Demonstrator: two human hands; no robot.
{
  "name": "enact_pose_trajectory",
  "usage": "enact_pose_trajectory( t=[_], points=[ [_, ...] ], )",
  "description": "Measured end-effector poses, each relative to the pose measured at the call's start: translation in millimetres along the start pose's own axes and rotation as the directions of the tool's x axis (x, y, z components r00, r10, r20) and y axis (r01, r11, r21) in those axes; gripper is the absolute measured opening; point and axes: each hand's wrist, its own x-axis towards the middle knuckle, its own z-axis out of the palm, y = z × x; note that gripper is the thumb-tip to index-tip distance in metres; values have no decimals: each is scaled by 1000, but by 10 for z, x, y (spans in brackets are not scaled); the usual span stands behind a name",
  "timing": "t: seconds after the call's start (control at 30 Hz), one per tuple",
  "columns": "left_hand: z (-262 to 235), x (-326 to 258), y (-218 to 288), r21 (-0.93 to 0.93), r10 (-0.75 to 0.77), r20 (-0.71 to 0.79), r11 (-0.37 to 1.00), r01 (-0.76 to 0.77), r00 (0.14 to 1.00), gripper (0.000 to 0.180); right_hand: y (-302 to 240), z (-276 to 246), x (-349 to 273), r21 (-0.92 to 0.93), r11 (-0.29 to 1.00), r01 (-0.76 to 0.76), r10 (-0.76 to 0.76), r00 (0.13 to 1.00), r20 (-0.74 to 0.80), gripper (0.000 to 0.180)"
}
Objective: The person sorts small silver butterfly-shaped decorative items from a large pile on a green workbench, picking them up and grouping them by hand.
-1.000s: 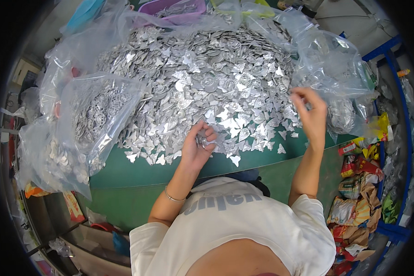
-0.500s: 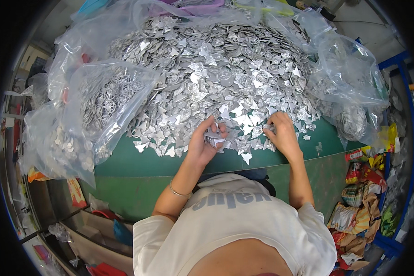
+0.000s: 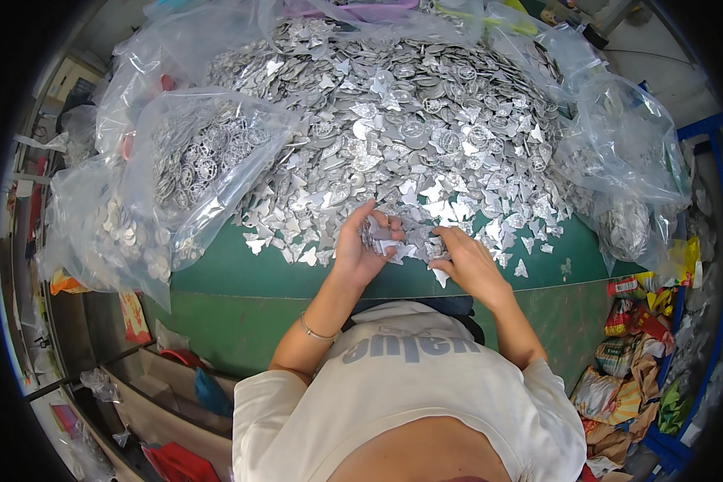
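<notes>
A large heap of small silver metal pieces (image 3: 410, 136) covers the green table (image 3: 241, 277). My left hand (image 3: 361, 245) is cupped palm-up at the heap's near edge, curled around a small stack of the silver pieces (image 3: 379, 235). My right hand (image 3: 464, 261) lies right beside it, fingers bent down on pieces at the edge of the heap. The two hands almost touch. A thin bracelet circles my left wrist.
Clear plastic bags of round metal parts (image 3: 189, 165) sit on the table's left. More clear bags (image 3: 627, 173) stand on the right. Colourful packets (image 3: 635, 353) fill a blue crate at the lower right. Shelves and red items (image 3: 169, 458) lie below left.
My right hand came from the heap's right side down to the near edge, beside my left hand. My left hand stayed there, holding its pieces.
</notes>
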Motion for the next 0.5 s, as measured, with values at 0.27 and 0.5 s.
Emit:
enact_pose_trajectory(
  t=[0.27, 0.5],
  points=[
    [-138, 90, -48, -27, -31, 89, 999, 34, 996, 29, 105, 127, -8, 96, 995, -17, 33, 986, -165, 23],
    [-117, 34, -35, -56, -1, 94, 998, 7, 996, 28, 397, 10, 184, 981, -59, -183, 398, 897, 191, 18]
  ],
)
